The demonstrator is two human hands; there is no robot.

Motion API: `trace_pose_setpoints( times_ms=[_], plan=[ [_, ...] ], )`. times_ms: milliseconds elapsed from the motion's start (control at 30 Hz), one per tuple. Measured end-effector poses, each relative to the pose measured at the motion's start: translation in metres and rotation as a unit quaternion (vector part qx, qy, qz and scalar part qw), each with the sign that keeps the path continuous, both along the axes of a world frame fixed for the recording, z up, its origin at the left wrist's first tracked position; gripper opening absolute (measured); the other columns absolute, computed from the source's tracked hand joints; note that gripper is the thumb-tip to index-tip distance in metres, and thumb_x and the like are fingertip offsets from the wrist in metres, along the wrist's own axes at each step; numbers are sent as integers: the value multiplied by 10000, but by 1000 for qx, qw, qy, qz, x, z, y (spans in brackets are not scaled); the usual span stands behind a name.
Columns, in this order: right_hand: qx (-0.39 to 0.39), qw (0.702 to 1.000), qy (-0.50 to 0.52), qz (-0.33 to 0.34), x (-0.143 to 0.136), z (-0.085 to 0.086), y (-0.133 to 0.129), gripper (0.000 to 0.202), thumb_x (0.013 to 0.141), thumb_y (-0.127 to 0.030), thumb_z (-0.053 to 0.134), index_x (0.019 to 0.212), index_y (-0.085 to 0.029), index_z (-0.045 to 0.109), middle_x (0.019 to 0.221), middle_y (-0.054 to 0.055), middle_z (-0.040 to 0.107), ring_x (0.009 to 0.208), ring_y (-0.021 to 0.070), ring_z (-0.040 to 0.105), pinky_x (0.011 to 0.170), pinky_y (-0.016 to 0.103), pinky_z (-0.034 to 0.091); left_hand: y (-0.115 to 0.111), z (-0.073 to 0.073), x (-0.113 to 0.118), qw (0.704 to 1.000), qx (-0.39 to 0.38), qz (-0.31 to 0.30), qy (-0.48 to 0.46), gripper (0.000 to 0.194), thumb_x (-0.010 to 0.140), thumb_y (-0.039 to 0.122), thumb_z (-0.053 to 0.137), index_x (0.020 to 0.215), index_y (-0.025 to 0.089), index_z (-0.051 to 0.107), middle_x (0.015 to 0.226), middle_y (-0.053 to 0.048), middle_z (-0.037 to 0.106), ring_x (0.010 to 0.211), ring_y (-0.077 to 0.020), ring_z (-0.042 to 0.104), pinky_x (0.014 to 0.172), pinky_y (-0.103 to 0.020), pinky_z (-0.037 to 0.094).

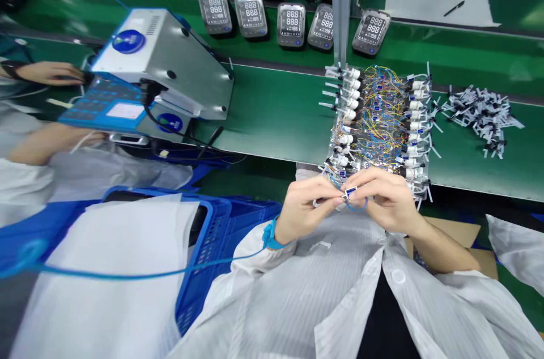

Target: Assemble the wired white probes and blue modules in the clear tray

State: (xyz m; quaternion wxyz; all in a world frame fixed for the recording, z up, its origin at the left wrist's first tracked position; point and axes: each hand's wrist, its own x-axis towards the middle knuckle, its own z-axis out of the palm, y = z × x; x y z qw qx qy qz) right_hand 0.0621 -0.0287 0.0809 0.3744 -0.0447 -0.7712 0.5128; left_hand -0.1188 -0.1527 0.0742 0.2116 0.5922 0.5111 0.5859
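Observation:
My right hand (385,197) pinches a small blue-and-white part (350,193) in front of my chest, with a short blue wire looping beneath it. Thumb and forefinger of my left hand (310,203) are pressed together at the left end of that part; the exact piece between them is too small to make out. A blue wrist strap (272,234) circles my left wrist. Just beyond my hands lies a row of wired assemblies (378,115), with white cylinders along both sides and yellow, red and blue wires across the middle.
Small black parts with pale strips (482,115) lie heaped at right. Several blood pressure monitors (291,25) with lit displays line the shelf behind a metal post (340,8). A blue-and-grey machine (170,64) stands left, beside a co-worker's arms. Blue crates (221,234) sit lower left.

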Motion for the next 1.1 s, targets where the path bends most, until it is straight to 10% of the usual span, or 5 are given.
trace_pose_setpoints(
  times_ms=[267,1100],
  plan=[
    [121,989,-79,-17,13,-6,-5,339,950,22,562,1066,-247,733,1058,70,759,1049,196,756,874,360,676,-2,-11,7,997,-67,-2,25,92,950,182,780,993,225,849,784,-42,772,660,-132,696,573,-222,531],
    [-22,997,-13,-79,25,-27,-20,246,920,-53,743,1030,-265,800,1033,44,794,905,173,780,758,305,666,5,-22,20,999,8,-4,-42,115,888,146,851,972,225,859,781,-47,802,664,-139,736,601,-231,571]
  ],
)
